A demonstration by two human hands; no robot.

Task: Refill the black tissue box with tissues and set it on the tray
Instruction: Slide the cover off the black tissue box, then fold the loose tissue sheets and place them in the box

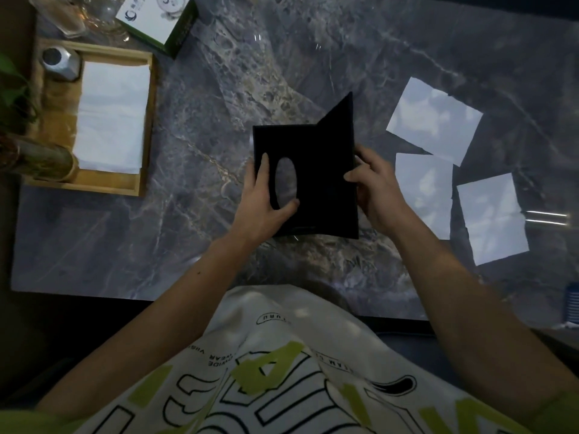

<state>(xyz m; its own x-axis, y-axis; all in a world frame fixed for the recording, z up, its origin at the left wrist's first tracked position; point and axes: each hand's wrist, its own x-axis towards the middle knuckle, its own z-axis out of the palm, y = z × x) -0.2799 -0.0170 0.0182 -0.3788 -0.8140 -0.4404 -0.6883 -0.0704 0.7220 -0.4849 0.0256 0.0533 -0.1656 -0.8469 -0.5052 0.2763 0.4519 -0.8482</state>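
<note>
The black tissue box (316, 170) sits in the middle of the marble table, its oval slot facing up and a flap raised at its far right corner. My left hand (266, 198) grips the box's left edge, thumb at the slot's near rim. My right hand (372, 186) holds the box's right edge, thumb on top. Three white tissue sheets lie flat to the right: one far (434, 120), one beside my right hand (429, 189), one nearer right (492, 217). The wooden tray (147, 126) stands at the left with a white tissue stack (111, 117) inside.
In the tray's far-left corner stands a silver jar (61, 62); a glass vase with a plant (40, 161) is at its near-left. A white and green carton (156, 20) and glassware (84, 17) sit behind the tray. The table's near edge runs just before my shirt.
</note>
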